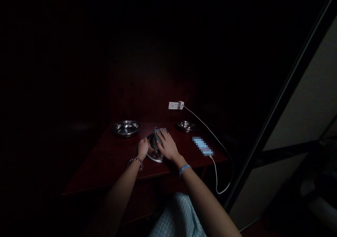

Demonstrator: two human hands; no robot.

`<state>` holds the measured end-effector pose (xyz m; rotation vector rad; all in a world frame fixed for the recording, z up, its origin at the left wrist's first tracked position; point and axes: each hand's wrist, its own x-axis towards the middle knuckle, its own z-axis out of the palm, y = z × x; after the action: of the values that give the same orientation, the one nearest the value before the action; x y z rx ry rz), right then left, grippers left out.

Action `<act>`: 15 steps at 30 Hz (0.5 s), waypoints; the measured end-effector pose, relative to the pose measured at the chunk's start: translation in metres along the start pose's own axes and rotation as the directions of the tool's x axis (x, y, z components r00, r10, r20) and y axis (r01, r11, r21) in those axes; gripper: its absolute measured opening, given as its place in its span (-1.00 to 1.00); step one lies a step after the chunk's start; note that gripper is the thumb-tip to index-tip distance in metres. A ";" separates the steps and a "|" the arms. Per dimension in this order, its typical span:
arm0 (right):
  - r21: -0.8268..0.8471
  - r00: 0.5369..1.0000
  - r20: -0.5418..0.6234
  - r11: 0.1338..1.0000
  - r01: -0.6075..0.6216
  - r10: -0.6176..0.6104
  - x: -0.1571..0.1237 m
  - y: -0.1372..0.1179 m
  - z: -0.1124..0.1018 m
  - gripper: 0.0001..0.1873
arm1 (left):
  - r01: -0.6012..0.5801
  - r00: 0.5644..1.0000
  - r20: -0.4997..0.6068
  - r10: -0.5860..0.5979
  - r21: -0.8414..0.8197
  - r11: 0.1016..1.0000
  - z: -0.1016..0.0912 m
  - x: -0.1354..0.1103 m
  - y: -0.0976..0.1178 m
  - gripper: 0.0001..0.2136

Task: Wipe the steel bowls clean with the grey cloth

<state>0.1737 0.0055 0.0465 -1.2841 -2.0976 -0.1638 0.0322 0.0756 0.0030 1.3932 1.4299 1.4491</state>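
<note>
A shiny metal dish [156, 155] lies on the dark red table, seemingly with its bottom facing up. My left hand [143, 148] is closed at the dish's left edge and steadies it. On top of the dish is a folded grey cloth [158, 133]. My right hand [168, 146] holds this cloth against the metal, its fingers laid over it. Part of the dish is hidden under the cloth and my right hand.
A wide metal dish [126, 128] stands at the back left of the table [105, 160]. Toward the back right are smaller metal bowls [186, 126], seemingly stacked. A phone [202, 146] with a blurred screen lies at right, its white cable [216, 175] running to a wall socket [173, 106].
</note>
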 end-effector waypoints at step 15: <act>-0.263 0.981 0.191 0.965 0.009 0.043 0.051 -0.029 0.010 -0.60 | -0.047 0.998 0.049 0.044 0.058 0.997 0.002 -0.001 -0.004 -0.69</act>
<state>0.1300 0.0331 0.0757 -1.5271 -2.2891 -0.3310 0.0330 0.0760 -0.0015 1.4962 1.4292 1.4026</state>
